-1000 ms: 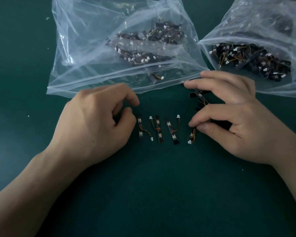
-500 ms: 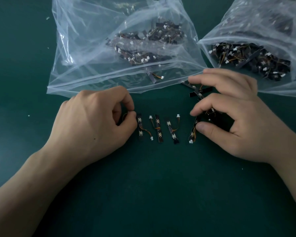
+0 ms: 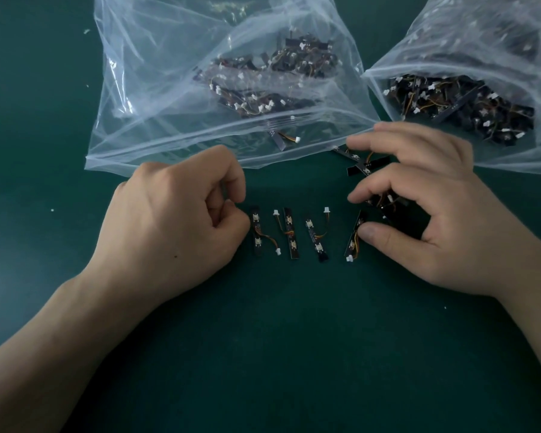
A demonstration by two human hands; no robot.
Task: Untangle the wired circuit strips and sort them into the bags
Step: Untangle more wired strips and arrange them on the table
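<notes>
Three short black circuit strips (image 3: 289, 232) with orange wires and white plugs lie side by side on the green table. A fourth strip (image 3: 353, 237) lies tilted to their right. My right hand (image 3: 434, 220) curls over a tangle of strips (image 3: 384, 204), fingers round it, thumb tip against the fourth strip. My left hand (image 3: 181, 220) is curled just left of the row, thumb tip beside the leftmost strip (image 3: 257, 231); whatever lies inside its fingers is hidden. Two clear bags hold many strips: the left bag (image 3: 144, 104) and the right bag (image 3: 450, 42).
A few loose black strips (image 3: 361, 162) lie crossed between my right fingers and the left bag's edge. One strip (image 3: 281, 137) sits at the left bag's mouth. Small white specks (image 3: 52, 210) dot the green table (image 3: 294, 339).
My right hand has drawn its fingers down around the tangle, uncovering the crossed strips behind. The fourth strip now stands straighter. My left hand has closed thumb to finger, nearer the leftmost strip.
</notes>
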